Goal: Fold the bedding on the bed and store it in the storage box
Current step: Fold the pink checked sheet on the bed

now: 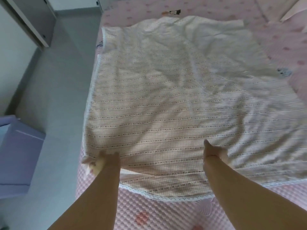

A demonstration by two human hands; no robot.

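Note:
A cream checked blanket [166, 90] with rows of small dark bows and a white lace edge lies spread and wrinkled over the pink bed [149, 211]. My left hand [103, 161] grips the blanket's near left corner at the bed's edge, fingers curled into the cloth. My right hand [214, 151] grips the blanket's folded near edge, one finger pointing forward over the fabric. Below both hands a lower layer of the blanket shows its lace hem. A purple storage box [18, 155] stands on the floor at the left.
Grey floor [54, 90] runs along the bed's left side. A white cabinet or door frame [33, 20] stands at the top left. The pink quilted sheet with red patterns continues at the top right, where a pink pillow corner [292, 9] shows.

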